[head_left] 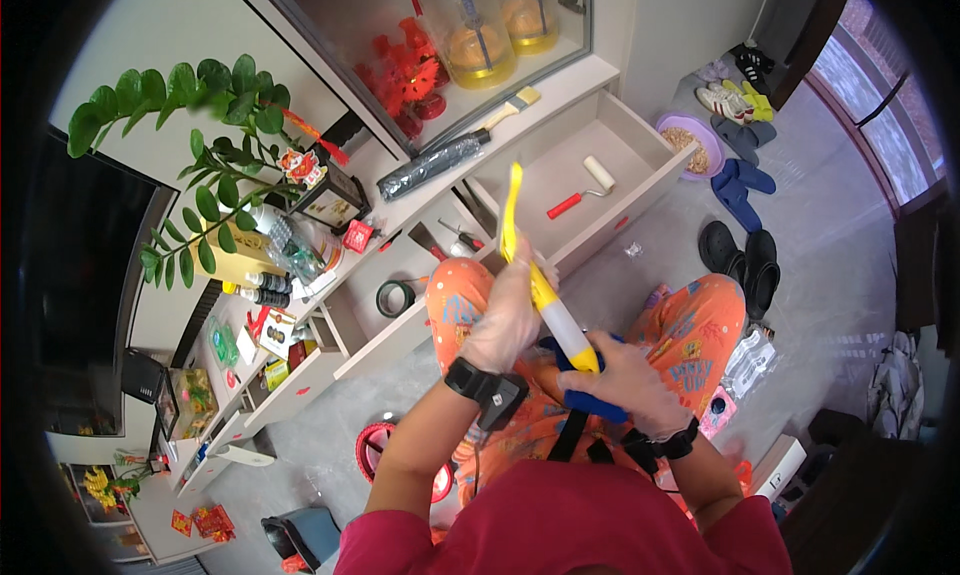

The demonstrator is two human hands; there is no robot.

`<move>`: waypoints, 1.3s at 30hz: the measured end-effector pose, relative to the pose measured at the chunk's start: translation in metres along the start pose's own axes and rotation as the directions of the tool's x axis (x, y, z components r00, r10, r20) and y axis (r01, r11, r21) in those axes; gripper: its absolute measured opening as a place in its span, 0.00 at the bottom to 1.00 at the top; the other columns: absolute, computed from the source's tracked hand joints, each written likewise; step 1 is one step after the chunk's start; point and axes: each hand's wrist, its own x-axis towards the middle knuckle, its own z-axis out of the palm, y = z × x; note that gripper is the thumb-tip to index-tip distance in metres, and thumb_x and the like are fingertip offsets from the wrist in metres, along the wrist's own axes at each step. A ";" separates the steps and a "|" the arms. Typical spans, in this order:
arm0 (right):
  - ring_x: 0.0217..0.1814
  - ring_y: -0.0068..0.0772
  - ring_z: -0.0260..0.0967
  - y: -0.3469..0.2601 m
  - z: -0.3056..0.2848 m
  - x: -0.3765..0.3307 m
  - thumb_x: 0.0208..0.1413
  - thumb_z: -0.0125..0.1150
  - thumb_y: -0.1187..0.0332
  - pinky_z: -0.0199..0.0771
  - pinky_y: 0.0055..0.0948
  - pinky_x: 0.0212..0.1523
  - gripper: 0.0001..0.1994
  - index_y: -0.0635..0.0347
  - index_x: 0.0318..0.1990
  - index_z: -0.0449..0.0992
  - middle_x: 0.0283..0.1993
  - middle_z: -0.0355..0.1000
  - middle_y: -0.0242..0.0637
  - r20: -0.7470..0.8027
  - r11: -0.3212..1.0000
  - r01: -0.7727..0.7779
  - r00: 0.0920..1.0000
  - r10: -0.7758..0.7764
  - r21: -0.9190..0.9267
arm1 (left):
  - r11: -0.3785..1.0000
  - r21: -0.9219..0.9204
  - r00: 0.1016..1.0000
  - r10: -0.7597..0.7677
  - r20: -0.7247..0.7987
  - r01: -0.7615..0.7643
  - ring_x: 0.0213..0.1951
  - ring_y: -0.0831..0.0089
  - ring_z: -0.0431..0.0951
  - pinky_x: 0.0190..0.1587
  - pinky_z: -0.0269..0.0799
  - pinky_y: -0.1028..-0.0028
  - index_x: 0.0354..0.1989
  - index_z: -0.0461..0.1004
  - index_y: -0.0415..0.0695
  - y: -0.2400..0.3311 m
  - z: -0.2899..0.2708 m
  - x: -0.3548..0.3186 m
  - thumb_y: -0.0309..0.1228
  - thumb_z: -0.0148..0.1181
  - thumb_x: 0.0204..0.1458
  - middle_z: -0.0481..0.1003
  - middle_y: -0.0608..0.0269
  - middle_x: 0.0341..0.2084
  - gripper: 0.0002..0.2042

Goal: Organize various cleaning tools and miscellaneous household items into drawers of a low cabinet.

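Note:
A long, slim yellow-and-white tool (562, 325) with a thin, slightly curved yellow tip slants across my lap; its exact kind I cannot make out. My left hand (505, 320), in a clear thin glove, is wrapped round its upper part. Gloved likewise, my right hand (630, 383) grips the yellow lower end. Something dark blue (597, 405) shows beneath the right hand, mostly hidden. Beyond the tip, an open drawer (540, 162) holds a small paint roller (582, 188) with a red handle. In the open drawer to its left lies a roll of black tape (395, 298).
On the cabinet top lie a paintbrush (512, 107), a wrapped dark umbrella (432, 165) and a potted plant (215, 125). Several shoes (740, 190) and a purple basin (690, 143) stand on the floor at right. A red round object (372, 450) sits left of my legs.

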 end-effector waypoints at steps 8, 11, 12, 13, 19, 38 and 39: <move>0.38 0.23 0.70 0.009 0.002 0.023 0.49 0.67 0.59 0.70 0.26 0.39 0.20 0.64 0.45 0.73 0.37 0.73 0.34 0.040 0.880 -0.174 0.984 0.175 0.441 | 0.883 0.460 0.990 -0.127 0.053 0.089 0.31 0.70 0.71 0.36 0.69 0.69 0.42 0.67 0.42 -0.032 -0.003 0.014 0.36 0.55 0.57 0.70 0.61 0.31 0.11; 0.39 0.22 0.70 0.035 -0.014 0.033 0.49 0.67 0.61 0.71 0.24 0.41 0.20 0.64 0.45 0.73 0.38 0.72 0.34 -0.112 0.954 -0.040 0.991 0.077 0.298 | 0.841 0.536 0.986 -0.142 0.089 0.073 0.31 0.69 0.73 0.34 0.72 0.68 0.44 0.67 0.39 -0.012 -0.006 0.056 0.35 0.54 0.57 0.71 0.59 0.32 0.13; 0.39 0.22 0.70 0.039 -0.024 0.036 0.49 0.67 0.61 0.71 0.24 0.41 0.20 0.64 0.45 0.73 0.38 0.72 0.34 -0.115 0.953 -0.037 0.991 0.075 0.301 | 0.790 0.609 0.988 -0.138 0.065 0.070 0.31 0.69 0.73 0.34 0.73 0.67 0.44 0.67 0.38 0.000 -0.002 0.068 0.34 0.54 0.57 0.71 0.59 0.31 0.12; 0.38 0.24 0.70 0.041 -0.036 0.038 0.49 0.67 0.60 0.71 0.24 0.40 0.20 0.63 0.46 0.73 0.38 0.72 0.34 -0.102 0.884 -0.084 0.984 0.147 0.459 | 0.711 0.701 0.992 -0.115 0.044 0.052 0.30 0.68 0.74 0.33 0.75 0.67 0.44 0.67 0.37 0.016 0.009 0.073 0.33 0.54 0.57 0.71 0.60 0.29 0.13; 0.36 0.27 0.71 0.087 -0.091 0.070 0.53 0.63 0.63 0.72 0.23 0.36 0.17 0.63 0.47 0.71 0.35 0.70 0.36 -0.217 0.697 -0.090 0.915 0.340 0.711 | 0.383 0.922 0.999 -0.033 -0.036 0.046 0.24 0.71 0.71 0.25 0.67 0.69 0.39 0.70 0.40 0.025 0.009 0.181 0.36 0.53 0.55 0.71 0.63 0.25 0.12; 0.43 0.30 0.72 0.110 -0.102 0.098 0.54 0.62 0.61 0.75 0.25 0.37 0.24 0.64 0.55 0.66 0.48 0.69 0.41 -0.223 0.546 -0.081 0.855 0.468 0.834 | 0.327 0.927 0.974 -0.066 0.217 -0.184 0.55 0.65 0.67 0.58 0.61 0.71 0.62 0.58 0.35 -0.023 0.069 0.223 0.35 0.59 0.54 0.70 0.51 0.51 0.29; 0.44 0.30 0.72 0.115 -0.100 0.095 0.55 0.61 0.60 0.75 0.25 0.38 0.23 0.64 0.54 0.66 0.48 0.68 0.40 -0.246 0.605 -0.066 0.874 0.419 0.794 | 0.385 0.892 0.927 -0.186 0.326 -0.236 0.56 0.67 0.66 0.60 0.59 0.72 0.65 0.55 0.37 -0.031 0.065 0.196 0.36 0.59 0.54 0.70 0.54 0.51 0.32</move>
